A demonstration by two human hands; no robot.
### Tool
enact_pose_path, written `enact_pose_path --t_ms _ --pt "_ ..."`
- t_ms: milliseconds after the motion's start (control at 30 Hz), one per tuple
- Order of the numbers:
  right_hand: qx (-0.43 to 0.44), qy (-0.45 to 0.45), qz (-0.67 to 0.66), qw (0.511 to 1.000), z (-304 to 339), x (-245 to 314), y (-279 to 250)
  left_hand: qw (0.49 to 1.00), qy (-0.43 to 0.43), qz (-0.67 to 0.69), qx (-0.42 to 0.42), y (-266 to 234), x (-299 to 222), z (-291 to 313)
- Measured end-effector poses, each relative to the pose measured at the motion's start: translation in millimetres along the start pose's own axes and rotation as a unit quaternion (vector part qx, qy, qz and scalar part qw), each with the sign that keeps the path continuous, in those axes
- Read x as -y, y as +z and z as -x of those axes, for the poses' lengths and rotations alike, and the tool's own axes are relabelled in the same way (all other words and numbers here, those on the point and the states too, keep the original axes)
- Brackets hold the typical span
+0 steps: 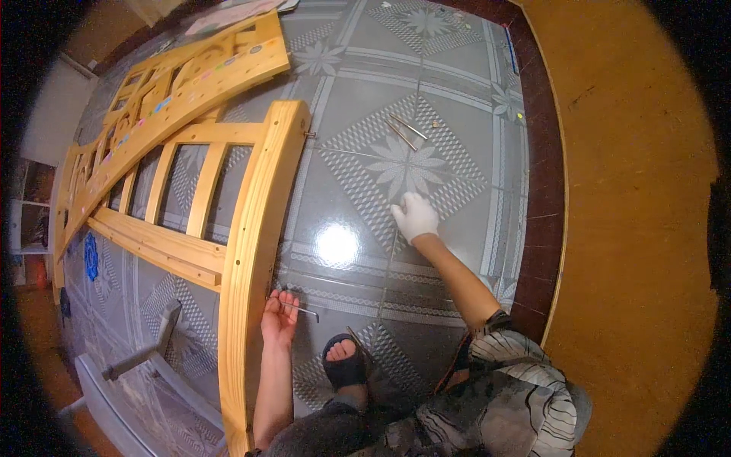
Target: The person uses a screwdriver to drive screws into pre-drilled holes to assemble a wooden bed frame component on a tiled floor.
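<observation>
Left hand [280, 324] curled round L-shaped key [307, 310], just beside wooden post [253, 221]; gloved right hand [416, 217] well apart, over tiled floor [487, 225], grip unclear. Metal rods [409, 127] beyond. Leftward: slatted panel [190, 93], grey furniture piece [106, 404] hemming in. Floor runs right to dark-red border [545, 190].

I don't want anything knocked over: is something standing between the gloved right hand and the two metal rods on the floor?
Nothing visible does. Between the gloved right hand and the two metal rods only patterned floor shows; the wooden frame stands off to the left.
</observation>
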State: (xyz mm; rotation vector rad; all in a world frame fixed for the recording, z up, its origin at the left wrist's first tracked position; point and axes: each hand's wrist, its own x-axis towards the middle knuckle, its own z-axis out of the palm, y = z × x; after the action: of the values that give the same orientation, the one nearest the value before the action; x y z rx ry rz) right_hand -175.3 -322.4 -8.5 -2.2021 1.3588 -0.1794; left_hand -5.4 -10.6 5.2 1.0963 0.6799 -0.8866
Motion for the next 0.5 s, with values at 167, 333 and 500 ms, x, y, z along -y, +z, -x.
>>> enact_pose_path --t_ms 167,333,500 --pt "-0.122 0.025 -0.068 0.990 21 12 4 1.000 -0.002 0.009 0.012 -6 -1 -1" --pt "0.268 -0.072 -0.240 0.930 86 34 57 1.000 0.002 0.002 0.007 4 1 1" --pt "0.591 0.159 -0.468 0.637 155 95 76 1.000 -0.001 0.023 -0.016 1 -2 1"
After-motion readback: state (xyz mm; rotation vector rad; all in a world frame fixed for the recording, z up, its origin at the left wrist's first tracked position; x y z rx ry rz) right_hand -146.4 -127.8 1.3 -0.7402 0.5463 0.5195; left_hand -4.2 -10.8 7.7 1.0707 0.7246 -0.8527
